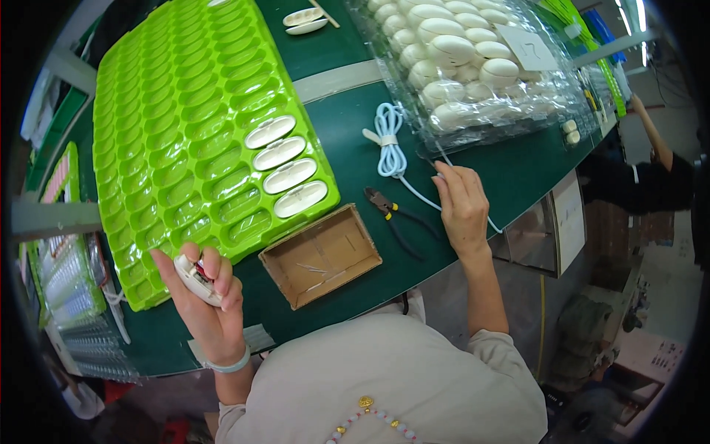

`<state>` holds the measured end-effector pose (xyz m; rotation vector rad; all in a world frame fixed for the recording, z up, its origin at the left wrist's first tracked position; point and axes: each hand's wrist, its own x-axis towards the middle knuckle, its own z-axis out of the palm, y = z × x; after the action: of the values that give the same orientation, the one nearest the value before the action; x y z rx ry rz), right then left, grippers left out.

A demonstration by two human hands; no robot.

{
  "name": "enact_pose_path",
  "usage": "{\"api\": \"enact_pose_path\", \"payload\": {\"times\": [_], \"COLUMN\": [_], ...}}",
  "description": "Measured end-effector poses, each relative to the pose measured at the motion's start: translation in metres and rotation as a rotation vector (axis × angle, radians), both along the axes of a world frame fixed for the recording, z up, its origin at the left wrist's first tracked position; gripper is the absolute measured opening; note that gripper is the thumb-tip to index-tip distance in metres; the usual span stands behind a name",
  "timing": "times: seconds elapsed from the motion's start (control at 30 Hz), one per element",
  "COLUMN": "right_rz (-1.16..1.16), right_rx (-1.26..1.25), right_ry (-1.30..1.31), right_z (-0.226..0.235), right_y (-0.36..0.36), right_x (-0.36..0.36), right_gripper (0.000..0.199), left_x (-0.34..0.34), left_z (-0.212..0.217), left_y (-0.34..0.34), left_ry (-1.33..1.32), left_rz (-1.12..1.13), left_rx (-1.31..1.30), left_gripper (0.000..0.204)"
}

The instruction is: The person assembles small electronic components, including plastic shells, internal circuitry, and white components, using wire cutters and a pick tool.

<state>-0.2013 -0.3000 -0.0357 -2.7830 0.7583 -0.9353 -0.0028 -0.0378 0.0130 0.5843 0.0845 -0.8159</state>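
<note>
My left hand (211,296) is closed around a white oval plastic housing (198,280), whose open side shows small inner parts and a bit of red. It is near the lower corner of a green moulded tray (330,194). Four-like rows aside, several white oval shells (289,176) sit in the tray's right-hand pockets. My right hand (464,203) has thumb and forefinger pinched together beside the clear packaging; what lies between them is too small to tell. A coiled white cable (390,140), tied with a band, lies left of that hand, and its free length passes beneath the hand.
Black-handled side cutters (383,201) lie beside a shallow cardboard box (279,285) with thin scraps inside. Clear trays full of white oval shells (451,50) stand at the back right. An opened white shell (305,21) lies at the back. Another person's arm (651,129) shows far right.
</note>
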Motion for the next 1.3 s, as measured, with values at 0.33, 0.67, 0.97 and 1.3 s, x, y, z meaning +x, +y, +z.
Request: {"api": "enact_pose_path", "payload": {"times": [0.33, 0.67, 0.97, 1.3], "right_rz": [-0.005, 0.193, 0.171, 0.785], "right_rx": [0.016, 0.261, 0.173, 0.617], "right_ry": [-0.084, 0.190, 0.150, 0.311], "right_z": [-0.009, 0.026, 0.002, 0.082], "right_y": [0.005, 0.059, 0.069, 0.073], "right_x": [0.005, -0.011, -0.020, 0.009], "right_gripper": [0.026, 0.055, 0.054, 0.028], "left_x": [-0.019, -0.017, -0.031, -0.031], "left_z": [0.014, 0.011, 0.001, 0.011], "left_y": [-0.030, -0.022, -0.013, -0.002], "left_ry": [0.085, -0.022, 0.060, 0.041], "left_rz": [-0.051, -0.400, -0.608, -0.882], "left_rx": [0.238, 0.324, 0.161, 0.367], "left_gripper": [0.048, 0.051, 0.051, 0.058]}}
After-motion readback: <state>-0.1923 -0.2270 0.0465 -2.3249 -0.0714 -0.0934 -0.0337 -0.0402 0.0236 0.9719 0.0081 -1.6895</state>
